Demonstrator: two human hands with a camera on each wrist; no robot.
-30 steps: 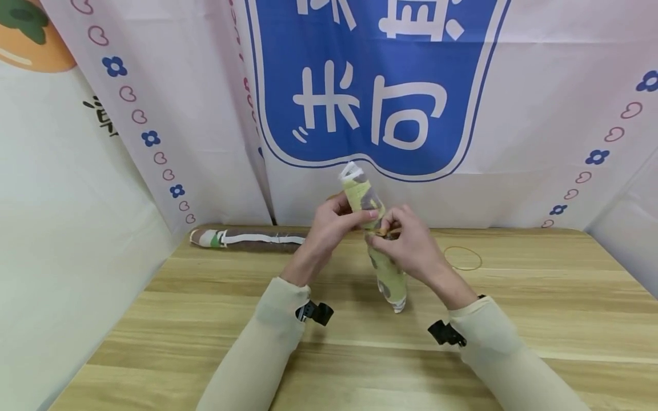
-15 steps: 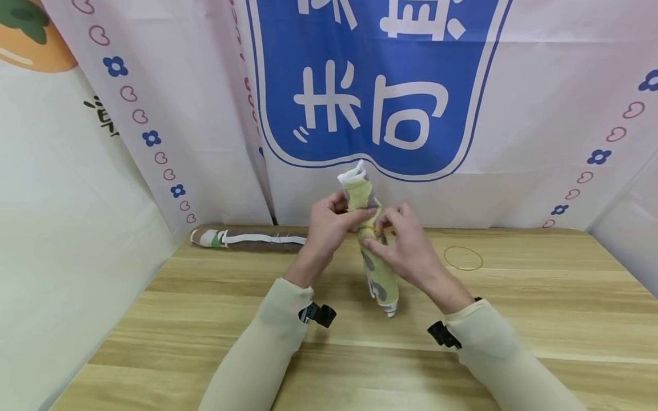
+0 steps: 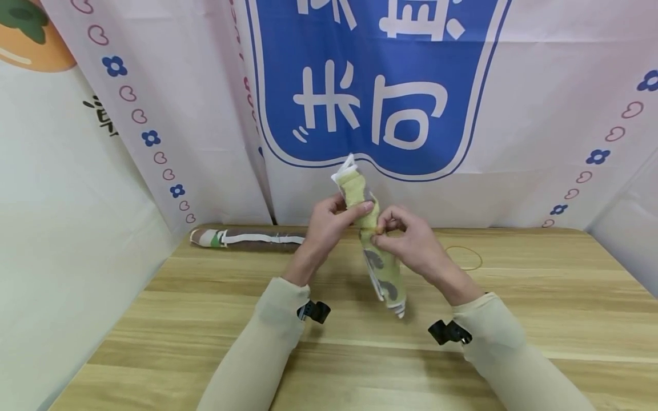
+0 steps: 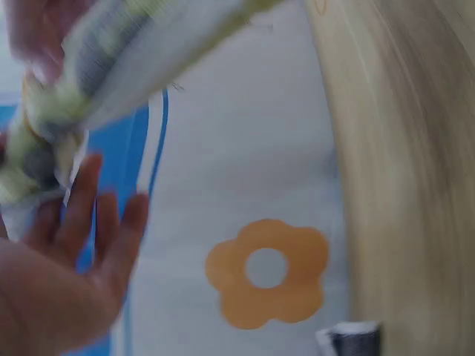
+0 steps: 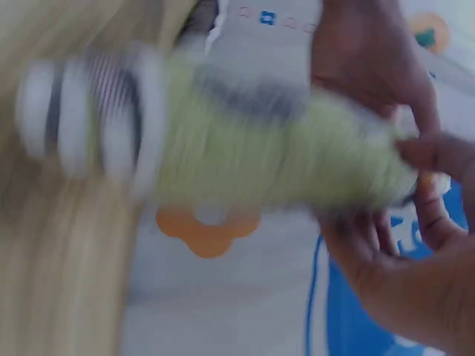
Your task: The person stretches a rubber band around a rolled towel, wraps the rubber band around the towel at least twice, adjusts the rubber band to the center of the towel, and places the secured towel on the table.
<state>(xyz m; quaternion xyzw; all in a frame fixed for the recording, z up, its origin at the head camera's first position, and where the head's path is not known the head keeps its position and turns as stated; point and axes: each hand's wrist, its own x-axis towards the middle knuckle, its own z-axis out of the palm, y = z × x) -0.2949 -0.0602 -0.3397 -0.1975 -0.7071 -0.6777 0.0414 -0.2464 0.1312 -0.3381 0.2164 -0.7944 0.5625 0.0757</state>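
A yellow-green rolled towel (image 3: 388, 279) with grey patches and white edges slants between both hands, raised over the table. My left hand (image 3: 328, 225) grips its upper part, thumb across the front and fingers behind. At the narrowed middle, a yellowish rubber band (image 3: 368, 229) circles the roll. My right hand (image 3: 411, 240) pinches at this band with thumb and curled index finger. In the right wrist view, the layered striped end of the towel (image 5: 252, 141) points toward the table, blurred. The left wrist view shows the left hand (image 4: 74, 267) with its fingers behind the roll.
A brown rolled towel (image 3: 262, 242) with a white stripe lies along the table's back edge at left. On the wooden table (image 3: 540, 297), a loose rubber band (image 3: 481, 260) lies right of the right hand. A printed cloth (image 3: 216, 114) hangs behind.
The towel's lower end swung left, then back right, and the roll has turned so other grey patches show. Its top tilts further left. The right hand stays at the band.
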